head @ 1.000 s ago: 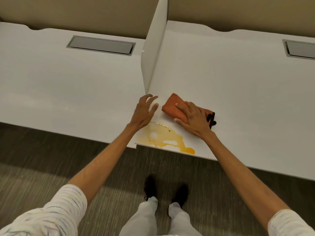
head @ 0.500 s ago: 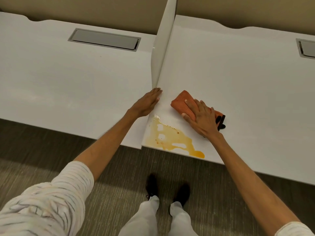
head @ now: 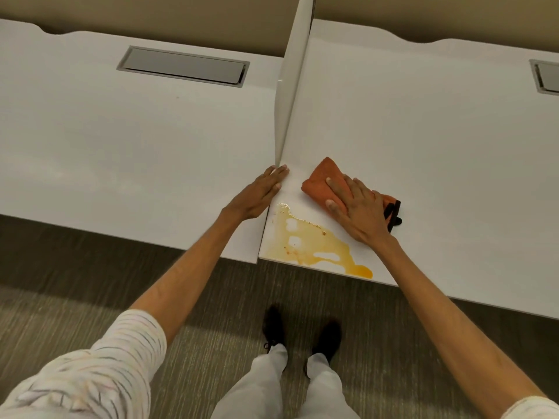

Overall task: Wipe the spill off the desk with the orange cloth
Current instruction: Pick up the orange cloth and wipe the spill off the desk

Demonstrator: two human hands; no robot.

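A folded orange cloth [head: 318, 185] with a black edge lies on the white desk [head: 438, 164], just behind the spill. My right hand [head: 358, 210] presses flat on top of the cloth, fingers spread. The spill [head: 305, 244] is an orange-yellow puddle with small crumbs at the desk's front left corner, reaching the front edge. It lies in front of the cloth and apart from it. My left hand [head: 260, 193] rests flat on the neighbouring desk beside the seam, holding nothing, its fingertips at the foot of the divider.
An upright white divider panel [head: 292, 86] separates the two desks. Grey cable hatches are set into the left desk [head: 183, 66] and at the far right [head: 547, 77]. Carpet and my black shoes [head: 302, 334] lie below the desk edge.
My left hand has slid left off the spill corner onto the neighbouring desk and flattened there. My right hand stays on the cloth in the same spot. The camera view has shifted.
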